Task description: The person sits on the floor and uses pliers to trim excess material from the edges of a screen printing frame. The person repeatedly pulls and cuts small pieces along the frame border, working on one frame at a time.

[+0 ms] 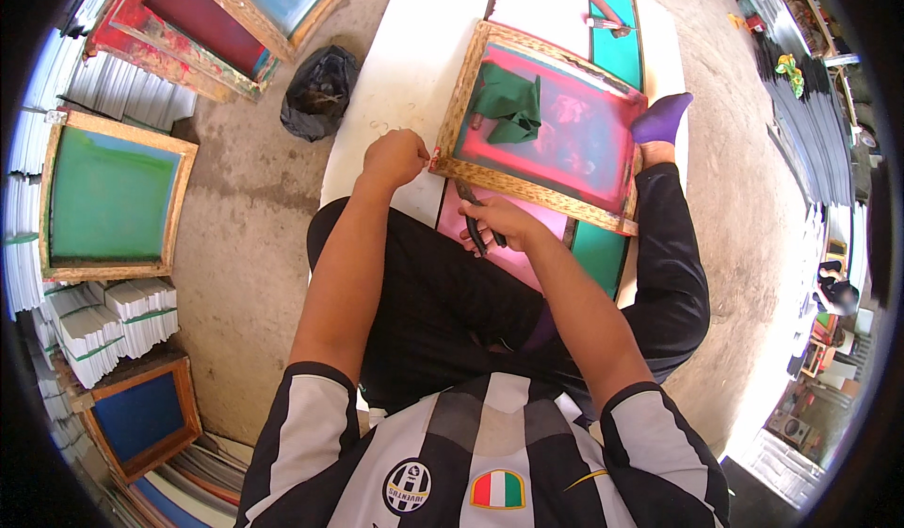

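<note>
A wooden-framed printing screen point(546, 187) with pink and blue mesh lies in front of me. My left hand point(395, 159) is closed in a pinch beside its near left corner; what the fingers hold, if anything, is hidden. A small red-and-white mark point(434, 159) shows on that corner. My right hand point(502, 224) grips black-handled pliers point(475, 231), their jaws pointing up toward the frame's near edge. On the mesh rests a crumpled green cloth point(511, 104), partly covering a brownish object. My foot in a purple sock point(662, 118) presses against the frame's right side.
Beyond the frame a hammer point(603, 2) lies on the white surface point(400, 66) with teal and pink panels. Left on the floor sits a black plastic bag point(318, 93). More framed screens point(113, 198) and paper stacks point(113, 325) line the left; sheet stacks point(815, 132) stand right.
</note>
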Tool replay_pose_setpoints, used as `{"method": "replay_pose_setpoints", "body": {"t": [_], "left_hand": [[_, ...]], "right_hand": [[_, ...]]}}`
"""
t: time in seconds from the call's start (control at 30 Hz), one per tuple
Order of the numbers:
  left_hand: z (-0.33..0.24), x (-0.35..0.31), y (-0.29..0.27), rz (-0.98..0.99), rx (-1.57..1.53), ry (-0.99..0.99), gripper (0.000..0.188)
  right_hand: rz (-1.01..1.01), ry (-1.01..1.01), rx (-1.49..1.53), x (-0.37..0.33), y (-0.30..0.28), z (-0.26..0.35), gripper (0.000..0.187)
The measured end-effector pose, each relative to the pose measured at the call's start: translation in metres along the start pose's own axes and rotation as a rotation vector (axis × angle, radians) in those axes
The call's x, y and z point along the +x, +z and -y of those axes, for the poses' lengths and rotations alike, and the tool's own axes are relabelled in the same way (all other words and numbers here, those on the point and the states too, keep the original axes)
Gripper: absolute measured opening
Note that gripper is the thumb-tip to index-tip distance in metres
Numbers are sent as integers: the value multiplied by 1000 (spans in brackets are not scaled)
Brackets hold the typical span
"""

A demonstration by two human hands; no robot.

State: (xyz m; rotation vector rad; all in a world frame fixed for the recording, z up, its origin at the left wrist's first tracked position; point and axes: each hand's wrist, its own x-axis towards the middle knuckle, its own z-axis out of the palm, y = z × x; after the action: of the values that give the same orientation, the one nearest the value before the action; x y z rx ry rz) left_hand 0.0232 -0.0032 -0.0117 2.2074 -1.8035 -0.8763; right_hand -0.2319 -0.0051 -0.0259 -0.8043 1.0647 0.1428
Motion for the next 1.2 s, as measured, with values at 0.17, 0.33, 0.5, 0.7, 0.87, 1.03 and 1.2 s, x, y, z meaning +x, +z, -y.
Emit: {"method": "replay_pose_setpoints", "body": {"t": [0.17,0.33,0.5,0.7,0.87,1.03,1.2], "left_hand": [[-8,-3,-4,20,-27,6,14],[-5,2,1,4,-42,43,13],[-6,1,-2,10,-57,40,12],[-10,4,-4,15,35,-163,14],[-2,10,-8,-65,62,-367,21],[4,11,-11,-67,36,-439,24],[6,9,-8,-127,19,-425,25]], "right_hand": [[4,80,-111,7,-14,17,47],[41,244,-187,7,-25,31,55],[85,264,-179,6,-31,40,48],[-245,-36,-504,22,-15,6,38],[-587,-194,-773,18,15,-14,43],[-717,-210,-817,17,32,-20,46],[-799,-279,-787,21,36,-29,41]]}}
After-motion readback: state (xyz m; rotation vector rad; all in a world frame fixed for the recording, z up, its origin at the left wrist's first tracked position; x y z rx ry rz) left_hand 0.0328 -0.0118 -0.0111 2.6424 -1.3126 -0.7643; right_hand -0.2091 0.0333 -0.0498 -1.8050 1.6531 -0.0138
